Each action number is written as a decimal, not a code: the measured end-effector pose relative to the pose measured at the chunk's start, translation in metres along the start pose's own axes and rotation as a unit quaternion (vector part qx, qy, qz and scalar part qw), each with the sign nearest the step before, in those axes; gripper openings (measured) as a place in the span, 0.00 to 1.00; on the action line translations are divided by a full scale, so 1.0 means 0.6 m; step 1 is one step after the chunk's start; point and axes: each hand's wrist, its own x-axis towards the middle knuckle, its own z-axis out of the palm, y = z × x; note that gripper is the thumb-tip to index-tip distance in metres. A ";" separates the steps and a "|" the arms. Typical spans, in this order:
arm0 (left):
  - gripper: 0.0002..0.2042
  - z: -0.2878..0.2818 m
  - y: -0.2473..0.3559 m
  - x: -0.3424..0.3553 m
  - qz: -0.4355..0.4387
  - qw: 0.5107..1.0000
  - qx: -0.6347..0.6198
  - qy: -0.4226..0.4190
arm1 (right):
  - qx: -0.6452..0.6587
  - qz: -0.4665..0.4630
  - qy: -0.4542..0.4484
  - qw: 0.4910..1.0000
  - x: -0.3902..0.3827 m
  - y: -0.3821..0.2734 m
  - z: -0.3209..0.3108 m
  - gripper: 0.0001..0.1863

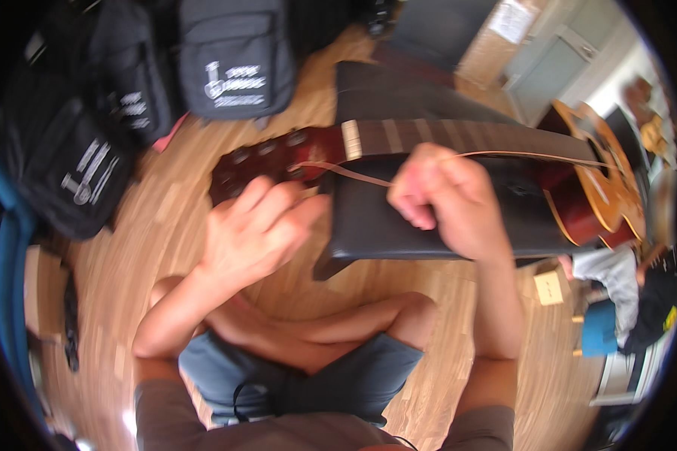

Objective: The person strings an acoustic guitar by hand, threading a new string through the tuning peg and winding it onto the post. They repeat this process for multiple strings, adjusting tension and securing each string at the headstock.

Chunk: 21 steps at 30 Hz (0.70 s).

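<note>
On the wooden floor (pixel 165 225), a guitar (pixel 459 139) lay across a black case (pixel 399 218); right hand (pixel 447 199) fingers pinched a string (pixel 534 155), left hand (pixel 259 229) fingers curled at the headstock (pixel 274 158).

Red-brown guitar (pixel 579 188), black stool (pixel 376 218)

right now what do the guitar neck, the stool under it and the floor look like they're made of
Guitar neck: dark wood fretboard with pale inlaid fret bars; headstock glossy reddish-brown, probably lacquered wood. Stool: black padded top with a soft sheen and seamed edge, likely leather or vinyl. Floor: light wooden planks with visible grain, satin finish. The string pinched by the right hand looks like thin metal wire, though blur leaves it open.
</note>
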 end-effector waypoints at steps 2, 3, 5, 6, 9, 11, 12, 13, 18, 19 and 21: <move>0.24 -0.020 0.004 0.008 0.015 0.998 -0.033 -0.046 | -0.021 -0.013 0.028 0.999 -0.006 0.005 0.004 0.22; 0.23 -0.029 -0.004 0.004 0.016 0.995 -0.044 -0.083 | -0.022 -0.021 0.029 0.999 -0.004 0.006 0.006 0.23; 0.21 -0.039 -0.016 0.004 0.023 0.986 -0.079 -0.144 | -0.026 -0.024 0.027 0.999 0.000 0.007 0.011 0.24; 0.21 -0.046 -0.022 0.008 0.021 0.982 -0.096 -0.162 | -0.029 -0.020 0.024 0.999 0.002 0.005 0.010 0.25; 0.20 -0.070 -0.034 0.025 0.006 0.967 -0.147 -0.208 | -0.031 0.004 0.031 0.999 0.004 0.003 0.014 0.25; 0.20 -0.079 -0.038 0.037 -0.014 0.957 -0.168 -0.236 | -0.039 0.012 0.035 0.999 0.005 0.001 0.014 0.25; 0.20 -0.074 -0.041 0.035 -0.018 0.959 -0.193 -0.207 | -0.042 0.014 0.034 0.998 0.003 -0.001 0.012 0.25; 0.19 -0.065 -0.044 0.029 -0.022 0.959 -0.219 -0.178 | -0.044 0.017 0.032 0.998 0.001 -0.004 0.009 0.25; 0.17 -0.016 -0.046 0.010 -0.018 0.974 -0.225 0.009 | -0.050 0.015 0.032 0.998 0.005 -0.004 0.004 0.26; 0.16 -0.012 -0.043 0.005 -0.018 0.977 -0.211 0.021 | -0.050 0.013 0.035 0.998 0.005 -0.003 0.006 0.26; 0.15 -0.005 -0.036 -0.005 -0.021 0.982 -0.182 0.048 | -0.051 0.012 0.038 0.998 0.005 -0.001 0.010 0.26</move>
